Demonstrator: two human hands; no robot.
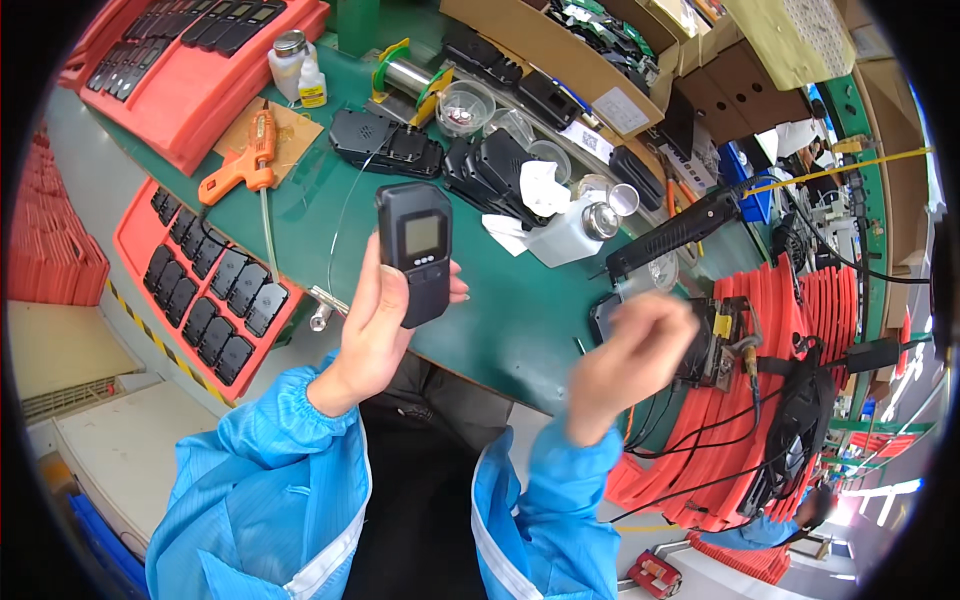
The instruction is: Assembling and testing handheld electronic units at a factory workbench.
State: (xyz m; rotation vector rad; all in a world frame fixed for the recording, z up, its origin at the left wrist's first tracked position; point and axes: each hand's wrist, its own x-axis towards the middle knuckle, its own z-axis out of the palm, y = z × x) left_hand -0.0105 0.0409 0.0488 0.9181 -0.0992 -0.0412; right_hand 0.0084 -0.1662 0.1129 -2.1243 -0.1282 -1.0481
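My left hand (pixel 376 325) is closed round a black handheld device (pixel 415 255), held upright above the table's front edge. The device has a small grey screen and a row of pale buttons facing me. To the right, my right hand (pixel 640 355) is curled closed and blurred by motion; whatever its fingers may hold is hidden. It is just below a long black stick-shaped tool (pixel 680 235) with a cord and beside a dark metal fixture (pixel 715 340). Several black device housings (pixel 490 170) lie behind the held device, next to a white bottle (pixel 575 232) with a metal cap.
An orange glue gun (pixel 245 160) lies at the left of the green table (pixel 480 300). Red trays (pixel 135 235) of black parts stand left, near a solder spool (pixel 408 75). A cardboard box (pixel 570 50) is at the back. Stacked red trays (pixel 650 480) and cables are at the right.
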